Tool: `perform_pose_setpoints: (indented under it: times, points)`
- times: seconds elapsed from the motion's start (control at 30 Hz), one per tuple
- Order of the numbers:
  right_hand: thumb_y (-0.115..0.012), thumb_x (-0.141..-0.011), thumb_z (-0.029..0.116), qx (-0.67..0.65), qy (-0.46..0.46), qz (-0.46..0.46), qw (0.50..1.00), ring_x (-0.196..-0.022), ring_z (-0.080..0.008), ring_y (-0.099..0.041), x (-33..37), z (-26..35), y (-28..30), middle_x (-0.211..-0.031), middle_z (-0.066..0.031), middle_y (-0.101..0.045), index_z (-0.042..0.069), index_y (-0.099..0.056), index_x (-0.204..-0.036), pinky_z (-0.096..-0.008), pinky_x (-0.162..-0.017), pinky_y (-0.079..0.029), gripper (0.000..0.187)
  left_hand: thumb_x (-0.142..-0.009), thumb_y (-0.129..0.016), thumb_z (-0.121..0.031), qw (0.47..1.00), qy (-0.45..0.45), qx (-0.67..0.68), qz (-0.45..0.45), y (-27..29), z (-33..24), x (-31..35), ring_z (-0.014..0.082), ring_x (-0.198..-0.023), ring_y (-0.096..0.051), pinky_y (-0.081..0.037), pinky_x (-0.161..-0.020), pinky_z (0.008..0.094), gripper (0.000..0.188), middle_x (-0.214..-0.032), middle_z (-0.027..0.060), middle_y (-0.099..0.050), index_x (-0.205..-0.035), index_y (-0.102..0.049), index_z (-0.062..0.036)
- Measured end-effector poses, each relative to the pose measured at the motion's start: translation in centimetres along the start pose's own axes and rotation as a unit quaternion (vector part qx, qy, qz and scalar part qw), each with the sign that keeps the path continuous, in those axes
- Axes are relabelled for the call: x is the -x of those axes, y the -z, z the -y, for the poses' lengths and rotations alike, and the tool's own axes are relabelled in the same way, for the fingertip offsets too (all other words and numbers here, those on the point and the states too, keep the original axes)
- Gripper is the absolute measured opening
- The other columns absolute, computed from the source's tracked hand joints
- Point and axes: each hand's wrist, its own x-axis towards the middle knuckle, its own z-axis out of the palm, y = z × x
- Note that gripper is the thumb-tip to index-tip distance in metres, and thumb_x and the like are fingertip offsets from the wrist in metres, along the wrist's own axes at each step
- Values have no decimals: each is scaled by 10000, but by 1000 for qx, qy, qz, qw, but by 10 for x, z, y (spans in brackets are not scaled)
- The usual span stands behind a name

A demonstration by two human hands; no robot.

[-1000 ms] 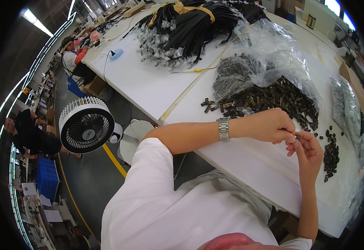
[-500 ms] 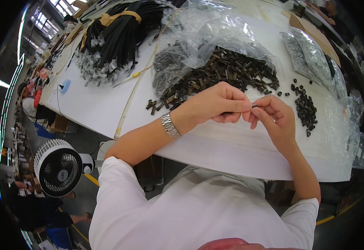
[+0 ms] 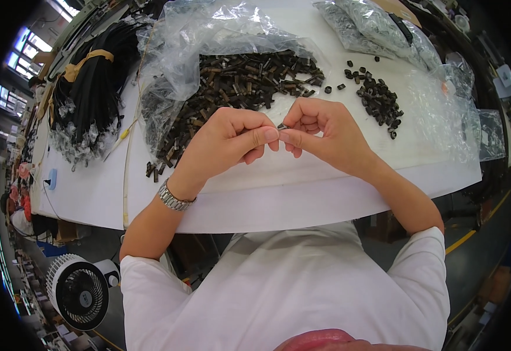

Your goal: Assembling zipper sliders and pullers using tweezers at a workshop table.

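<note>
My left hand (image 3: 225, 143), with a metal watch on its wrist, and my right hand (image 3: 328, 137) meet over the table in front of me. Between their pinched thumbs and forefingers is a small dark strip-like piece (image 3: 282, 126), mostly covered by the fingertips. Just beyond lies a large heap of short dark brown and black pieces (image 3: 249, 82), spilling from a clear plastic bag (image 3: 220, 29). To the right of my hands sits a smaller pile of black loop-like pieces (image 3: 378, 99), a few of them scattered at its far end.
A bundle of black straps (image 3: 94, 76) tied with a tan band lies on the white table (image 3: 325, 193) at the left, beside a yellow-handled tool (image 3: 125, 133). Filled clear bags (image 3: 378, 23) rest at the back right. A fan (image 3: 83, 292) stands at the lower left.
The view has turned, so the table's contents sit further left. Both hands remain together, fingertips pinched on the small piece, with the right wrist turned somewhat.
</note>
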Motion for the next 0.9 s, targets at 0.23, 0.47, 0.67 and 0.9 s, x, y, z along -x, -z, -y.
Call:
perform_pose_setpoints:
  times: [0.23, 0.47, 0.67, 0.9]
  points:
    - [-755, -947, 112, 308, -86, -101, 942, -702, -169, -691, 9, 13, 62, -810, -98, -724, -11, -715, -1087, -329, -684, -550, 191, -1061, -646, -254, 997, 46, 6, -64, 8, 14, -6, 27, -538, -460, -340, -507, 223, 288, -591, -34, -560, -900, -759, -44]
    - [-752, -955, 183, 508, 81, -121, 849, -878, -334, -713, -31, 1, 58, -907, -131, -739, 82, -750, -1139, -449, -797, -560, 210, -1051, -637, -235, 992, 18, -25, -124, 10, 15, -9, 26, -539, -465, -356, -511, 229, 273, -605, -41, -564, -894, -755, -44]
    - [-724, -971, 218, 592, 142, -65, 791, -899, -330, -718, -83, -52, 51, -932, -101, -710, 62, -745, -1076, -456, -787, -565, 190, -1052, -635, -233, 991, 21, -25, -127, 7, 21, -14, 24, -540, -462, -360, -515, 236, 272, -609, -41, -567, -897, -756, -45]
    - [-744, -976, 162, 336, 29, -75, 938, -817, -214, -725, -54, -23, 36, -924, -69, -765, 51, -747, -1075, -340, -747, -569, 149, -1068, -660, -244, 991, 8, -18, -130, 6, 28, -12, -3, -547, -433, -317, -493, 196, 231, -658, -60, -582, -1004, -755, -43]
